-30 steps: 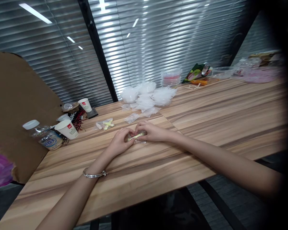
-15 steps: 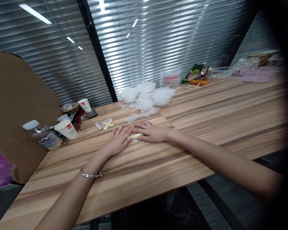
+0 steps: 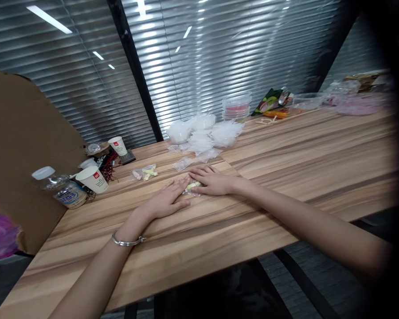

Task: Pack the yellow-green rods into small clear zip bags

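A small clear bag with something yellow inside [image 3: 193, 186] lies on the wooden table [image 3: 146, 261] between my hands. My left hand [image 3: 168, 198] rests flat, its fingertips at the bag's left edge and its thumb stretched out below. My right hand [image 3: 213, 180] lies over the bag's right part with fingers spread, touching it. Both hands are open. Further left is another bag with yellow pieces [image 3: 149, 172], beside a bag with a pinkish piece [image 3: 137, 175]. A flat clear bag [image 3: 182, 164] lies just beyond my fingers.
Behind are a pile of clear bags [image 3: 199, 135] and stacked plastic tubs [image 3: 236, 107]. At left stand a paper cup [image 3: 92, 179], another cup [image 3: 118, 146], a bottle [image 3: 68, 192] and a cardboard sheet [image 3: 29, 146]. A green packet [image 3: 269, 102] lies back right.
My left hand has shifted slightly down and its thumb has come off the bag. The two hands' fingers are a little further apart, and more of the bag shows.
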Tool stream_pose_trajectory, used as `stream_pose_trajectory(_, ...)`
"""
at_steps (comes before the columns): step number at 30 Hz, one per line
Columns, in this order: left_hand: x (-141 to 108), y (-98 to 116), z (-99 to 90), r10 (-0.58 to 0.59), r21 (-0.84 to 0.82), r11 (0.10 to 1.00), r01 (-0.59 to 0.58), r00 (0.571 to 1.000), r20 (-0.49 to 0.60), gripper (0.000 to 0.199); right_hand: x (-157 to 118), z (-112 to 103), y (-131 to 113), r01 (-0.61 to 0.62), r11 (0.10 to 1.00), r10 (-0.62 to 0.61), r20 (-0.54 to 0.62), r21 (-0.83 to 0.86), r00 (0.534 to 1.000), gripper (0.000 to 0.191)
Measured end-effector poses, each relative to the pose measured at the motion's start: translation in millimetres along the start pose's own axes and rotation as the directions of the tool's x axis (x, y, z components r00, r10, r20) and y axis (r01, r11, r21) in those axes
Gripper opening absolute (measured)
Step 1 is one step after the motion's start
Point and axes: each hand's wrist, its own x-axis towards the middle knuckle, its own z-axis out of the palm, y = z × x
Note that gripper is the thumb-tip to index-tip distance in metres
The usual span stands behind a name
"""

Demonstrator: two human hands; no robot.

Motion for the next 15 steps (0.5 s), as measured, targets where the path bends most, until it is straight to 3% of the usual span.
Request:
stream_pose_trajectory(8, 1.3, -6.0, 2.8, -0.045, -0.034, 0.998, 0.044, 0.998, -0.046, 0.067, -0.3, 3.3, 6.7, -0.055, 0.998, 0.053, -0.067, -0.037, 0.996, 0.068)
stream_pose_trajectory(15, 4.7, -5.2, 10.3, -0.122, -0.102, 0.990, 0.099, 0.958, -0.259, 0.051, -1.0, -5.8, 0.7, 0.030, 0.987, -0.060, -0.192, -0.156, 0.980, 0.053)
